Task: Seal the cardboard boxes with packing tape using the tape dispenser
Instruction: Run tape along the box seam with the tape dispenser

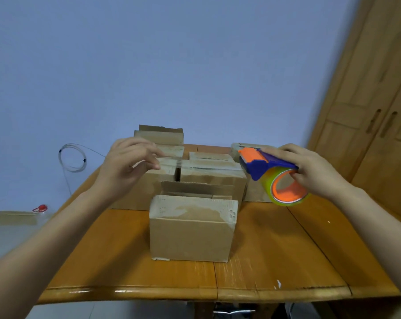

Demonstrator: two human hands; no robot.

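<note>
Head camera view of a person's two bare hands raised over an orange-brown wooden table [275, 245] with a glossy rounded front edge, set against a plain pale blue wall [171, 54]. A light wooden wardrobe [379, 100] with slotted door handles fills the right side of the room, and a coil of thin clear wire [72, 158] hangs on the wall to the left. Low at the left, beyond the table, a small red cap [41, 208] sits just above a flat strip of cardboard [10, 217]. Several brown cardboard boxes are grouped on the table: the nearest box [192, 236] stands at the centre with its rear flap upright, a wide middle box [213, 178] sits just behind it, a taller rear box [162, 134] stands at the back left, and another box [252, 194] is partly hidden at the right. Faint marks along the nearest box's upper edge are too blurred to read. The right hand [310, 171] grips a blue and orange plastic tape dispenser [261, 163], fingers curled around its roll of clear packing tape [287, 192], above the table's right side. The left hand [123, 166] pinches the free end of a clear strip of tape [194, 165] between thumb and fingers, the strip stretching from the dispenser across the air above the middle box.
</note>
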